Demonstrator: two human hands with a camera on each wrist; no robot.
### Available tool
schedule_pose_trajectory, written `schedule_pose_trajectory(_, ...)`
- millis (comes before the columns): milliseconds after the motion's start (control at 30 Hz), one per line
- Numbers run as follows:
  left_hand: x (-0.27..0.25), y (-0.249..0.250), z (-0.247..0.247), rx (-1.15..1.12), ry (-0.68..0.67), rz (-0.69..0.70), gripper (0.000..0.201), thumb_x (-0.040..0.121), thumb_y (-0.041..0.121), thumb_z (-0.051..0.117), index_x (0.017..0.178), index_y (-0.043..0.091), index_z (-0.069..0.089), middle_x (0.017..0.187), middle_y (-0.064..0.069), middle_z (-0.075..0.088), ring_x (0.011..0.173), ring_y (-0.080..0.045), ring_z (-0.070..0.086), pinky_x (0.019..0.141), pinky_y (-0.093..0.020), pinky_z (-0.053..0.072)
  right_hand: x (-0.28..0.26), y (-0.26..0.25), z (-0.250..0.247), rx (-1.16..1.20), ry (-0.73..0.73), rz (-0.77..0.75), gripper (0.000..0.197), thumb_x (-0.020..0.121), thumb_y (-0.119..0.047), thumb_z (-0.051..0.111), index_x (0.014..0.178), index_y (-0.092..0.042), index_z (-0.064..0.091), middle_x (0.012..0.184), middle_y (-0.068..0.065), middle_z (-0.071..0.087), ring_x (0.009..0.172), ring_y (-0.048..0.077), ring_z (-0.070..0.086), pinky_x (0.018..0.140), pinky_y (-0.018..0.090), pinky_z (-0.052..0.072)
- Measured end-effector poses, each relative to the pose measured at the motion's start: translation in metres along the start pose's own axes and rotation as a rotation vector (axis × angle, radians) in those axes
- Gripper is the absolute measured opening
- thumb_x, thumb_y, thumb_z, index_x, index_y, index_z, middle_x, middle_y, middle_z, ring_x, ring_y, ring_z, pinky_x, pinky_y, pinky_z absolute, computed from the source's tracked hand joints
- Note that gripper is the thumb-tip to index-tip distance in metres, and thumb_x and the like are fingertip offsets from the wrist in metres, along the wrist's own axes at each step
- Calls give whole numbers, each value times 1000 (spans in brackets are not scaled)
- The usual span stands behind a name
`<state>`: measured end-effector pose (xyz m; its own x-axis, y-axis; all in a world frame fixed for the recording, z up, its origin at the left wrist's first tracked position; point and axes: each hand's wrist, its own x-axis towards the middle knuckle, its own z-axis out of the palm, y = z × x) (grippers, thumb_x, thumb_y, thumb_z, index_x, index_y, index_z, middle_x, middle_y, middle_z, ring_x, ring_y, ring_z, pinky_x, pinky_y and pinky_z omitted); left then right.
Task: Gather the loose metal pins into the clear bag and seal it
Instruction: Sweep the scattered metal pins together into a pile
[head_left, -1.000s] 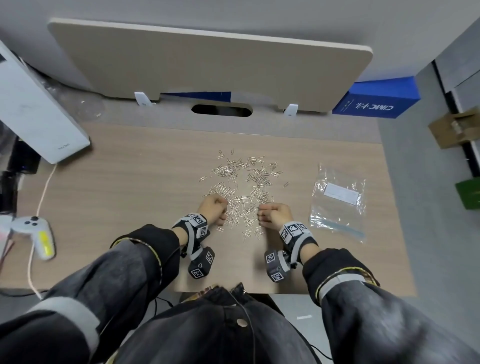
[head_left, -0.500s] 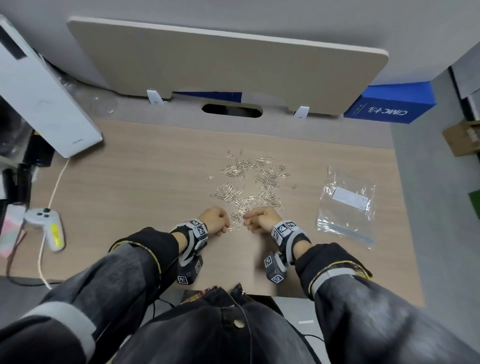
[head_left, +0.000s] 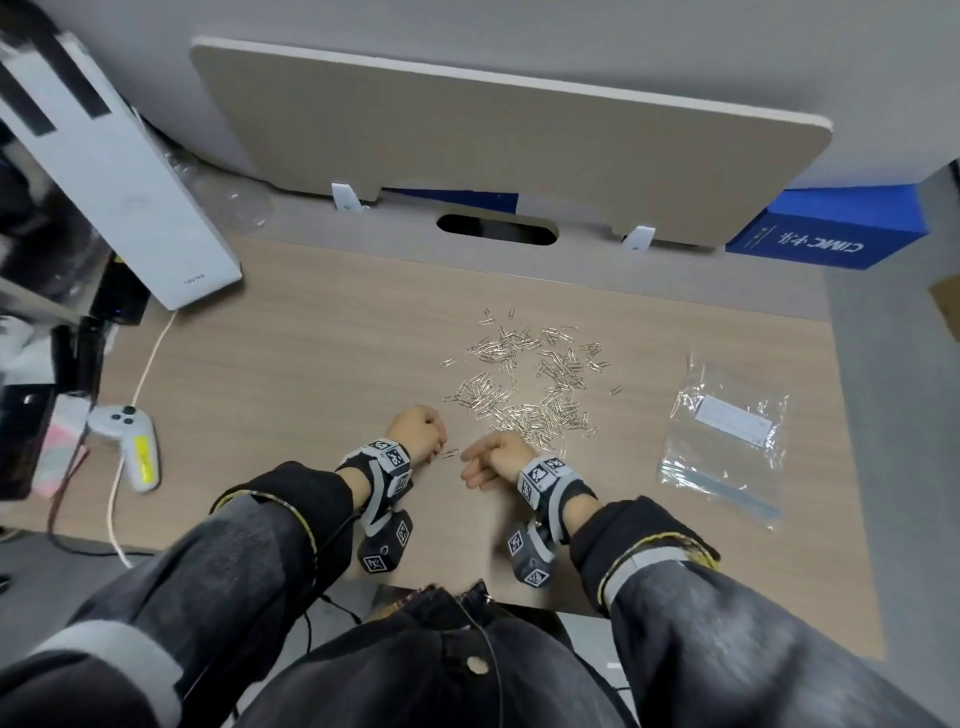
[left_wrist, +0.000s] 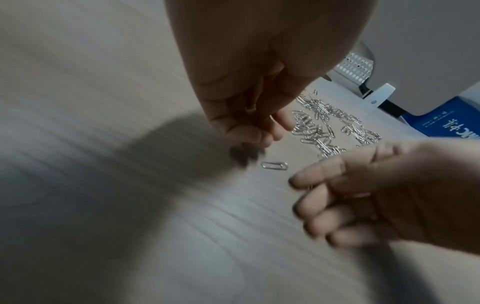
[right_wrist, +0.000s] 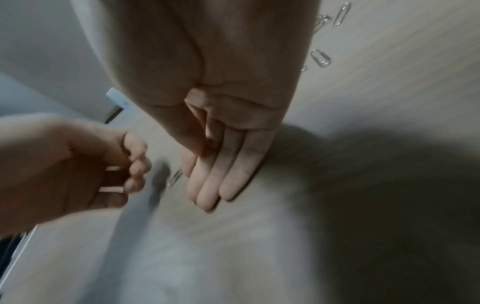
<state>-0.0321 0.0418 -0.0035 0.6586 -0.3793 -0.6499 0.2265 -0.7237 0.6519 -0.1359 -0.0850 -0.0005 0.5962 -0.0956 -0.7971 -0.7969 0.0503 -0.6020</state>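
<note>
The wooden desk (head_left: 291, 364) carries everything, with a beige divider panel (head_left: 509, 150) standing along its far edge. A white box (head_left: 119, 171) leans at the far left corner, and a blue box (head_left: 826, 234) sits beyond the far right corner. The clear bag (head_left: 724, 447), flat and with a white label, lies near the right edge, well apart from the hands. A white controller (head_left: 130, 441) rests at the left edge. The paper clips (head_left: 530, 379) lie scattered mid-desk, toward the right. The left hand (head_left: 418, 436), fingers curled under, rests near the front edge; whether it holds clips cannot be told. The right hand (head_left: 493, 460) lies just beside it, fingers straight and together on the wood, grasping nothing. A single paper clip (left_wrist: 275, 165) lies between the two hands.
</note>
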Motion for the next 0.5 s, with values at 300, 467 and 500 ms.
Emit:
schedule_pose_trajectory(300,-1,10,0,412,-366,-115,25,76,5,39,61,9,58,52,-7,66,39,-21,58,39,-18,40,-14,-11,-64,173,299,-79,33,85,14,38,91,-2,66,68,10,65,50,12,58,50,20,51)
schedule_pose_trajectory(467,21,44,24,277,-392,8,18,85,3,42,77,7,57,61,-7,66,45,-21,60,44,-21,44,-33,31,-83,-167,215,17,36,86,8,37,75,-7,68,57,5,64,41,7,55,39,15,42)
schedule_pose_trajectory(500,25,50,28,230,-355,25,19,85,3,41,79,8,58,63,-7,65,47,-20,60,45,-22,45,-31,36,-81,-193,200,34,37,84,7,37,73,-9,68,56,3,63,39,6,54,39,14,40)
